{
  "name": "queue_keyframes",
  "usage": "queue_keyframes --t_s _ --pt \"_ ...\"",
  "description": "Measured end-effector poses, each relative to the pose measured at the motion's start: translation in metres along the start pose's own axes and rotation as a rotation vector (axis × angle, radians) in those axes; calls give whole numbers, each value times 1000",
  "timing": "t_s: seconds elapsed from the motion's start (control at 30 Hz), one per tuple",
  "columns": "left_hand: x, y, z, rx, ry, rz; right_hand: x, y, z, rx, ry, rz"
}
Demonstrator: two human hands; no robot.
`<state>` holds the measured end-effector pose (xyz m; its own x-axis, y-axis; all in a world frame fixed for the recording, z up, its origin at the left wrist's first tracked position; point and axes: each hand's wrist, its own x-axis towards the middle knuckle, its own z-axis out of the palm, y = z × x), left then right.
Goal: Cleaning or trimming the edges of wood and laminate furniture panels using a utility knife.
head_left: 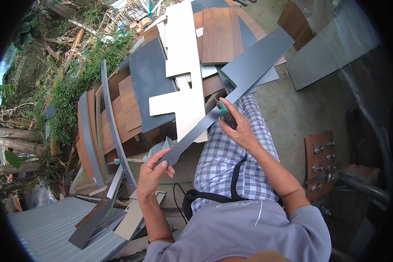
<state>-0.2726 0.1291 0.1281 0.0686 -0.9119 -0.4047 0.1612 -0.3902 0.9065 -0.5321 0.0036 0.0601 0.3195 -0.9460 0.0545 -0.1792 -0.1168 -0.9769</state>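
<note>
A long dark grey board [258, 61] with a notched, narrow arm slants across my lap, wide end up and to the right. My left hand [155, 170] grips the narrow lower-left end, thumb on top and fingers around the edge. In my right hand [239, 126] is a short hand tool [226, 114] with a black and green handle; its small tip points up-left beside the narrow arm. The exact kind of tool is unclear. Behind the board, a cream-white cut-out panel [182, 43] lies on stacked boards.
Brown wood-grain boards [222, 35] and a dark grey sheet [150, 83] are piled ahead. Long curved strips [113, 118] stand at left, near plants. A grey panel [323, 61] leans at far right, above a brown board with metal fittings [319, 159]. Corrugated sheeting [52, 222] lies lower left.
</note>
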Motion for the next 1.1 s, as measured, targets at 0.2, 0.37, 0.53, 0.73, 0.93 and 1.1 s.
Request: queue_keyframes --t_s 0.2,0.37,0.53,0.73,0.93,1.1 --pt "-6 2 -3 20 -68 18 -6 8 -4 -98 7 -67" --pt "-11 9 0 32 -228 218 -6 6 -4 -185 192 -288" --pt "-17 38 13 211 -372 594 -2 -30 -22 -217 305 -406" --pt "-29 80 34 280 -44 1106 2 -89 -28 -195 341 -555" --pt "-23 100 39 138 386 1191 17 -131 -10 -186 271 -521" --pt "-14 91 32 -16 312 1128 -22 -168 2 -343 25 -637"
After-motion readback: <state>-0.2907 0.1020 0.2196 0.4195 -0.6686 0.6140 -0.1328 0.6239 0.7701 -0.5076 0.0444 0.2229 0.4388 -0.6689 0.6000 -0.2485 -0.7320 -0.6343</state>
